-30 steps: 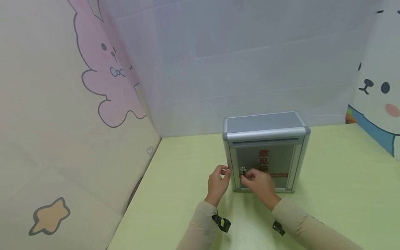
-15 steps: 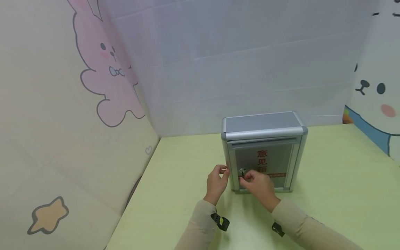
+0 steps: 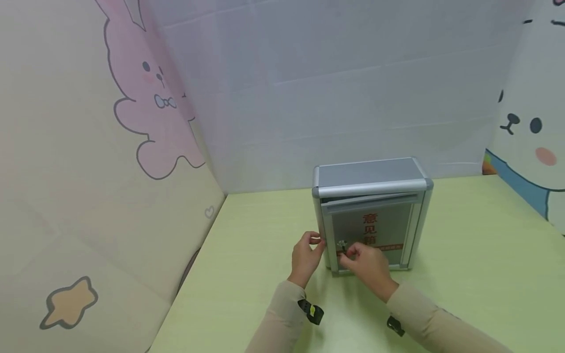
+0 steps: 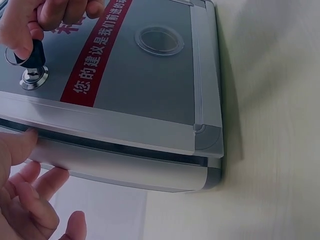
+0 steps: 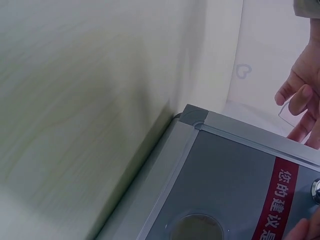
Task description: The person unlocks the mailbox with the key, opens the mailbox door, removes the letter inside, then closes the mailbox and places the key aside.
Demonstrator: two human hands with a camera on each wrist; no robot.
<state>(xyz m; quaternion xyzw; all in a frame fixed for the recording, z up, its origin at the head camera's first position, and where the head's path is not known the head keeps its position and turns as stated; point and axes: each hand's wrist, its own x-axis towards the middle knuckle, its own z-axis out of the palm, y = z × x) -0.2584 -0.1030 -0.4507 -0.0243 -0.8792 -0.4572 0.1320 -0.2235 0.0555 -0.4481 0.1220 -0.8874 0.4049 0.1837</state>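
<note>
A grey metal suggestion box (image 3: 372, 174) with red lettering stands upright on the table. Its front door (image 3: 348, 220) is slightly ajar along the left side, where a dark gap shows in the left wrist view. My right hand (image 3: 372, 267) pinches the black head of a key (image 4: 35, 54), which sits in the round chrome lock (image 4: 34, 78); a thin ring hangs from it. At the box's left side, my left hand (image 3: 305, 259) grips the side frame (image 4: 117, 162). Its thumb lies at the gap and its curled fingertips touch the outer face.
The pale yellow-green table (image 3: 260, 220) spreads on both sides of the box. Behind stands a whitish wall (image 3: 282, 98), and on the left another wall carries a pink rabbit (image 3: 152, 108). A white bear drawing (image 3: 529, 98) covers the right wall.
The door's left edge has swung outward, opening a gap beneath the box's top front edge. My right hand moved slightly toward me with the key. My left hand stayed nearly in place.
</note>
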